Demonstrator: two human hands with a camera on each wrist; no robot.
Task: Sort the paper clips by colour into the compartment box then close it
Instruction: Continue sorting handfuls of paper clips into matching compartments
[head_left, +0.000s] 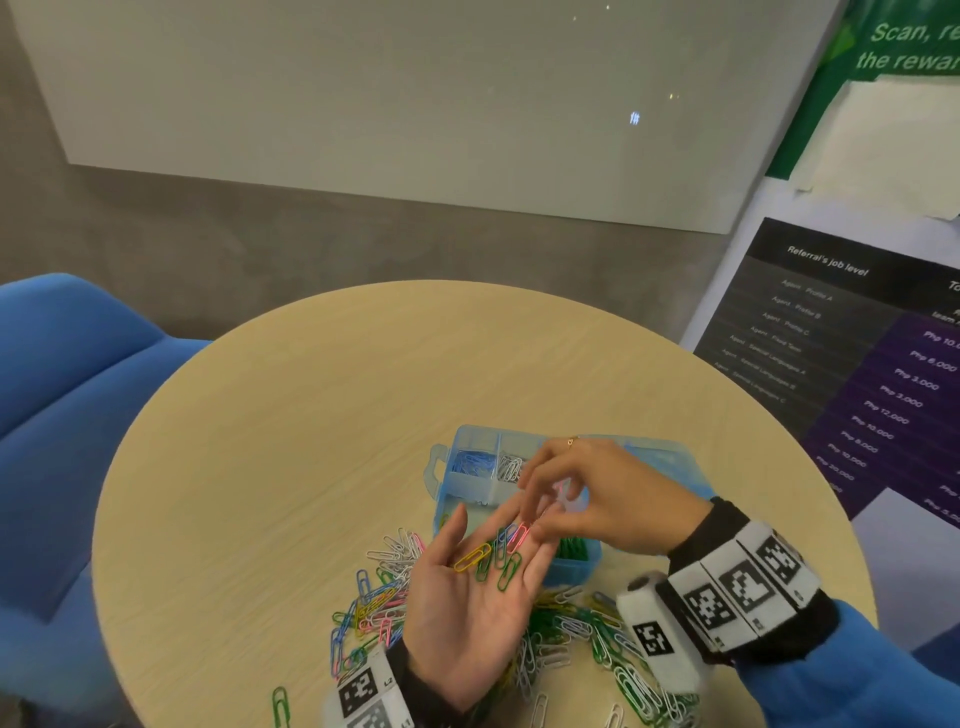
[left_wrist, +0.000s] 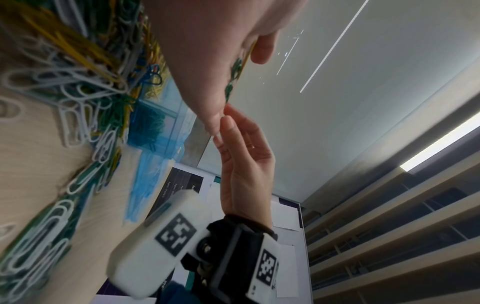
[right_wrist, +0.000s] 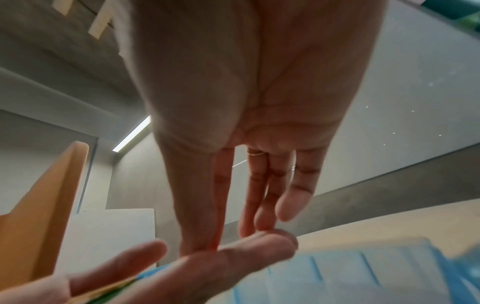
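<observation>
Head view: left hand (head_left: 475, 587) lies palm up and flat over the loose paper clips (head_left: 379, 597) on the round table (head_left: 270, 426), fingers straight, carrying a few clips on the palm — a yellow clip (head_left: 471, 557), green ones, and a pink clip (head_left: 518, 537) near the fingertips. Right hand (head_left: 597, 499) reaches in from above, thumb and forefinger closed together at the pink clip; whether they already grip it I cannot tell. The compartment box (head_left: 441, 467) stands open just behind the hands, with blue, white and green clips in separate cells.

Left wrist view: back of the left hand, green and yellow wire showing at its edge; right fingertips (left_wrist: 228, 121) touch it. Heap blurred below.

Right wrist view: thumb and forefinger pressed tip to tip, with a pink tint between them that I cannot identify.

Handling, as a judgement: clips are light, springy, slick-coated wire and they snag each other — pinch one across its flat loops, lift straight, watch for hangers-on.
</observation>
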